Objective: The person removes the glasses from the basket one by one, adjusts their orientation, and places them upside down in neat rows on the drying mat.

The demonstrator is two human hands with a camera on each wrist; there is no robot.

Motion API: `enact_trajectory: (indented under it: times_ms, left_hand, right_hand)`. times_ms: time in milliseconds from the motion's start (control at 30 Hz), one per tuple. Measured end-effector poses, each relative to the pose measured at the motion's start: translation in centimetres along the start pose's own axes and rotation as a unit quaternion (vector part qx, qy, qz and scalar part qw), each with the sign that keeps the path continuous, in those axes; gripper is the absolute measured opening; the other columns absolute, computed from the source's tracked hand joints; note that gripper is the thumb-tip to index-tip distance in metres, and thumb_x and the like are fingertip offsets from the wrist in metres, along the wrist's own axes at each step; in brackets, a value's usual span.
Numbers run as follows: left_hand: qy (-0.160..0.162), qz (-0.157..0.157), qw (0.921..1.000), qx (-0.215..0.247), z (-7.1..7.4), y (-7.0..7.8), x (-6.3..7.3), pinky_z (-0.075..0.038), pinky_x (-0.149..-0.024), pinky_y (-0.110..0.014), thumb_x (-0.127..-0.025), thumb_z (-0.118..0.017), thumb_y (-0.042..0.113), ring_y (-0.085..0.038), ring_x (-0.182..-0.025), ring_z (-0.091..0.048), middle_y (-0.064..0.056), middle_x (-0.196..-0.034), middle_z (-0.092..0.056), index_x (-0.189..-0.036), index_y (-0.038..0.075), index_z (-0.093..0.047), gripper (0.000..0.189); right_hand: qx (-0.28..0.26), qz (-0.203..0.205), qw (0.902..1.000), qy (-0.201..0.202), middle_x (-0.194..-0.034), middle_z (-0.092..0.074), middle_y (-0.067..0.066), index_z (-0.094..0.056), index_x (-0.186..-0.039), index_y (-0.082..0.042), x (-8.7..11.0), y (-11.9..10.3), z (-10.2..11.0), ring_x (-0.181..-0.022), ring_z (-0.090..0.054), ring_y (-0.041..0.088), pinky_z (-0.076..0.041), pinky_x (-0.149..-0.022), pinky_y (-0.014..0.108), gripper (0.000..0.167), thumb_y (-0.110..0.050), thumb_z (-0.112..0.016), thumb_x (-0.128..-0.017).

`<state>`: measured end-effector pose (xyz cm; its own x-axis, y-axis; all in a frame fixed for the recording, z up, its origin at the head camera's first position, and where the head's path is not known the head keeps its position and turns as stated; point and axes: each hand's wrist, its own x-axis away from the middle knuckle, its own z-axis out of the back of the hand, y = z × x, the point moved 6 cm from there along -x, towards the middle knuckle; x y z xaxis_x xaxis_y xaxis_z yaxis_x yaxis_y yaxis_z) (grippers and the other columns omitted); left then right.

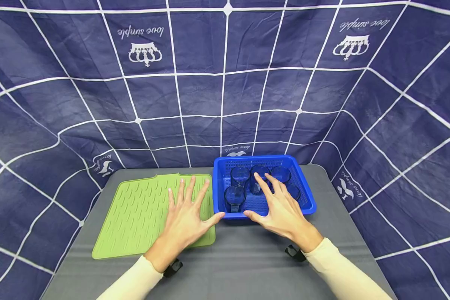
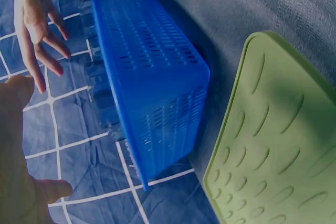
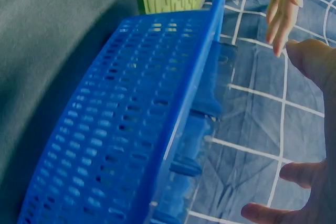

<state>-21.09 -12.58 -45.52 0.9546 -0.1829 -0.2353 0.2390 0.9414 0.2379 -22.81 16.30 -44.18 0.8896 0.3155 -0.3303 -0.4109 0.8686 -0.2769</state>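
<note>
A blue perforated plastic basket [image 1: 309,205] stands on the grey table, holding several clear glass mugs, among them a front-left mug [image 1: 235,196]. My right hand [image 1: 281,208] hovers over the basket's front right part with fingers spread, gripping nothing. Above the green ridged mat [image 1: 135,216], my left hand [image 1: 185,221] is held with its fingers spread, its thumb near the basket's front left corner. In the left wrist view the basket [image 2: 152,72] shows from its side, and the hand there is apart from it. The right wrist view shows mug rims [image 3: 210,87] just above the basket's edge.
The mat lies on the table [image 1: 240,266] left of the basket, close against its side. A dark blue curtain [image 1: 195,96] with white grid lines hangs behind and on both sides. Black straps [image 1: 295,252] sit at the wrists.
</note>
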Motion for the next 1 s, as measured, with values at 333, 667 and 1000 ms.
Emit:
enact_trajectory:
  times_ms: [333,667,1000]
  left_hand:
    - [0.02,0.0,0.9992,0.035,-1.8,0.1,1.4,-0.018,-0.14,-0.086,-0.099,-0.07,0.086,-0.055,-0.179,-0.025,-0.019,-0.193,-0.031,-0.185,0.038,-0.033,0.105]
    - [0.027,-0.003,0.9959,0.086,-2.4,0.6,1.8,-0.027,-0.139,-0.083,-0.102,-0.072,0.078,-0.053,-0.176,-0.034,-0.018,-0.19,-0.037,-0.183,0.031,-0.04,0.099]
    - [0.032,-0.006,0.9878,0.152,-3.0,0.9,1.6,-0.048,-0.129,-0.076,-0.106,-0.075,0.068,-0.05,-0.167,-0.05,-0.016,-0.187,-0.043,-0.182,0.03,-0.043,0.091]
  right_hand:
    - [-0.035,0.014,0.9991,-0.022,-0.17,-0.055,0.018,-0.026,-0.186,-0.043,0.0,-2.1,-2.4,-0.137,-0.07,0.044,-0.07,-0.079,0.061,0.112,-0.075,-0.085,-0.096]
    - [-0.049,0.012,0.9983,-0.028,-0.154,-0.065,0.019,-0.033,-0.184,-0.038,-1.1,-3.1,-4.1,-0.121,-0.078,0.041,-0.071,-0.083,0.061,0.109,-0.064,-0.091,-0.096]
    - [-0.067,0.013,0.9975,-0.021,-0.149,-0.069,0.023,-0.041,-0.181,-0.031,-2.6,-3.0,-5.4,-0.114,-0.082,0.042,-0.072,-0.09,0.06,0.103,-0.058,-0.093,-0.096]
